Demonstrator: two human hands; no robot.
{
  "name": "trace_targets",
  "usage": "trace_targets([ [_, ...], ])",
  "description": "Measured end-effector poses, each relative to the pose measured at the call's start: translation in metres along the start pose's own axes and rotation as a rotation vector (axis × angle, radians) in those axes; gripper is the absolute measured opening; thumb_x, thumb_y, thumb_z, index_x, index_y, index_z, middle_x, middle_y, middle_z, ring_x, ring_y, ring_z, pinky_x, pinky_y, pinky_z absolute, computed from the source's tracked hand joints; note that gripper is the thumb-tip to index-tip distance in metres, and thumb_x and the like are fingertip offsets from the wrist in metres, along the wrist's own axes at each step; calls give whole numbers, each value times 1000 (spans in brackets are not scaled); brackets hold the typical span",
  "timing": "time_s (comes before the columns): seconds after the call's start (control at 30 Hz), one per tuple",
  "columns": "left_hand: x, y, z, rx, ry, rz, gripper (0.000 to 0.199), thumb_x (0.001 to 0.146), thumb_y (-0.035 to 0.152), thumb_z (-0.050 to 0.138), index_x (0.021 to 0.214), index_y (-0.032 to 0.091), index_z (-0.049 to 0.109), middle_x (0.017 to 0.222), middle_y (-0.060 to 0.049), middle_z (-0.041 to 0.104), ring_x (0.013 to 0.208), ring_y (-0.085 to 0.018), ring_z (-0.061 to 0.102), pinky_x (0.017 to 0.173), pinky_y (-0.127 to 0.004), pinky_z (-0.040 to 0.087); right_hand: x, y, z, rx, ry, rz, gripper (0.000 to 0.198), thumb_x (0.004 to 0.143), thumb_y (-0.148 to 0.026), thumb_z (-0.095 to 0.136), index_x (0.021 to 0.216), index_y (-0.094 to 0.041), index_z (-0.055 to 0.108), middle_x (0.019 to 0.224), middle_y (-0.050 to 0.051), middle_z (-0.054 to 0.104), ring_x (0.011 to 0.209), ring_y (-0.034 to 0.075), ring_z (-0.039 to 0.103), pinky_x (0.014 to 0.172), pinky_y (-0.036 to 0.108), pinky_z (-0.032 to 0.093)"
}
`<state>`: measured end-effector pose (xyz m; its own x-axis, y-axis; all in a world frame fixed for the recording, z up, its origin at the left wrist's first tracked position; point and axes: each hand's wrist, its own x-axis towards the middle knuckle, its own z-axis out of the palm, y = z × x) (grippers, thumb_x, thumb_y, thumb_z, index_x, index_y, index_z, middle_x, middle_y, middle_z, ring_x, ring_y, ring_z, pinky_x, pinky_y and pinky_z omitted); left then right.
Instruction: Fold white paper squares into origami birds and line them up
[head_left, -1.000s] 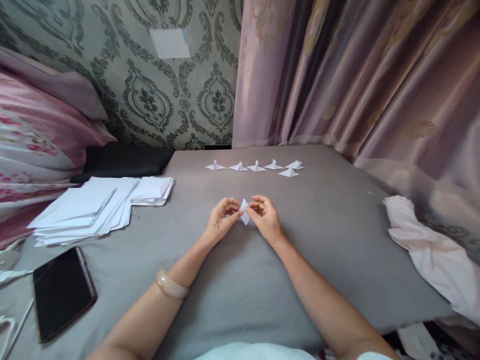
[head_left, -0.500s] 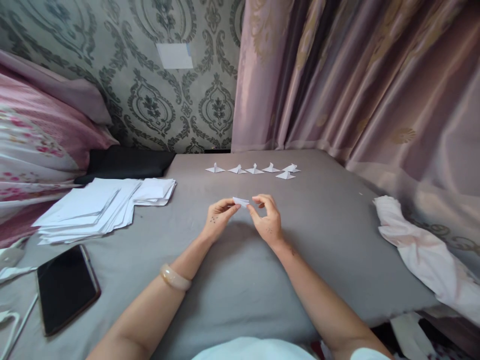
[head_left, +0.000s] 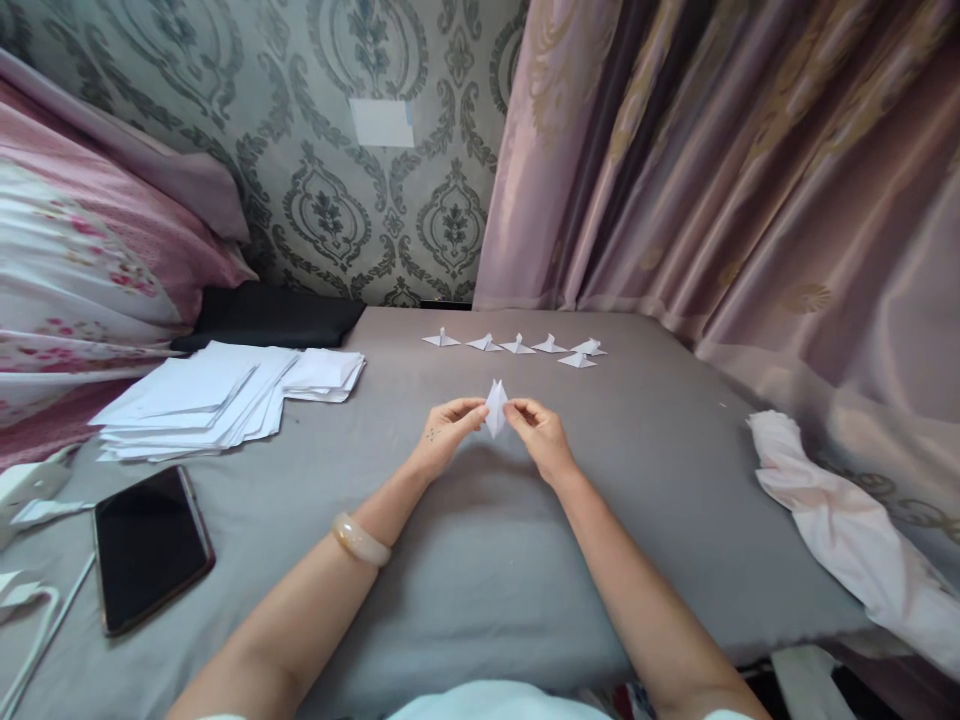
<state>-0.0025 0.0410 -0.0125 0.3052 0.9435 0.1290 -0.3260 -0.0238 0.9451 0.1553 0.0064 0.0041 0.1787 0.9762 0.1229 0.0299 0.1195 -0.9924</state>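
Note:
Between my hands, above the grey cloth surface, is a small white folded paper (head_left: 496, 410), diamond-shaped with pointed tips at top and bottom. My left hand (head_left: 448, 432) pinches its left edge between thumb and fingers. On the opposite edge, the thumb and fingertips of my right hand (head_left: 541, 436) are closed on the paper too. Beyond the hands stand several folded paper figures (head_left: 517, 345), white, with spread flat sides and a raised middle. They form a loose row, with one figure (head_left: 577, 360) set slightly nearer.
Stacked white paper sheets (head_left: 187, 400) lie at the left, beside a smaller pile (head_left: 326, 374). Nearer are a dark phone (head_left: 152, 548) and a white cable (head_left: 56, 630). A black folded item (head_left: 277, 318) rests at the back left. Bunched pale cloth (head_left: 840, 520) lies along the right edge.
The folded paper has turned from lying sideways to upright, showing its diamond shape. My right hand's fingers have closed on its right edge. The view has shifted slightly.

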Motion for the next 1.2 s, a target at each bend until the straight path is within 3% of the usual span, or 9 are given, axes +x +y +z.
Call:
trace_targets([
  [0.13, -1, 2, -1, -79, -74, -34, 40, 81, 51, 63, 87, 13, 74, 78, -7, 67, 74, -13, 57, 66, -24, 42, -1, 4, -6, 125, -64, 113, 28, 70, -46, 72, 78, -20, 68, 71, -1, 60, 67, 12, 50, 67, 26, 38],
  [0.3, -2, 0, 1, -101, -113, -73, 26, 76, 37, 74, 89, 15, 74, 79, -5, 67, 72, -11, 56, 67, -23, 41, -5, 8, -9, 255, -129, 192, 29, 70, -47, 73, 80, -20, 69, 73, -1, 63, 66, 10, 50, 67, 25, 38],
  [0.5, -2, 1, 2, -117, -91, -116, 24, 73, 33, 77, 87, 14, 74, 75, -4, 68, 66, -10, 53, 67, -24, 41, -7, 9, -9, 408, -202, 252, 26, 71, -44, 75, 82, -21, 70, 76, -1, 66, 71, 12, 54, 73, 26, 39],
  [1.07, -2, -1, 5, -42, -67, -165, 23, 66, 30, 80, 75, 14, 67, 69, 0, 62, 61, -8, 52, 61, -23, 39, -12, 7, -2, 24, -120, 26, 25, 76, -43, 68, 82, -20, 65, 76, 2, 67, 74, 16, 61, 74, 29, 46],
  [1.2, -3, -1, 6, -62, -69, -159, 23, 67, 30, 79, 78, 14, 66, 76, -1, 65, 69, -10, 57, 71, -24, 43, -13, 6, 0, 20, -118, 4, 20, 79, -39, 65, 85, -21, 67, 79, 2, 69, 76, 16, 62, 76, 29, 47],
])
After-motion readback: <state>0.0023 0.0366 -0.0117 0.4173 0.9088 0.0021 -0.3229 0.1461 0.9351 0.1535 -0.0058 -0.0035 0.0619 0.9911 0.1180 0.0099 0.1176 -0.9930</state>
